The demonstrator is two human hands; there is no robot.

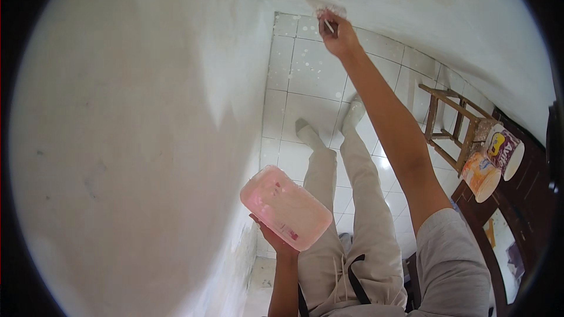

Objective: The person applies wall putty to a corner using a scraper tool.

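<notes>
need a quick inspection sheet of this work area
surface: white wall, a few faint marks; white tiled floor speckled with white drips
job's things: pink tub on the left palm; small tool pressed to the wall
clutter: two paint buckets lying on their sides by a dark table
grip: left hand supports the tub from below; right hand closed on the tool
cables: nothing seen
surroundings: wooden stool by the far wall; person's own legs and shoes below
</notes>
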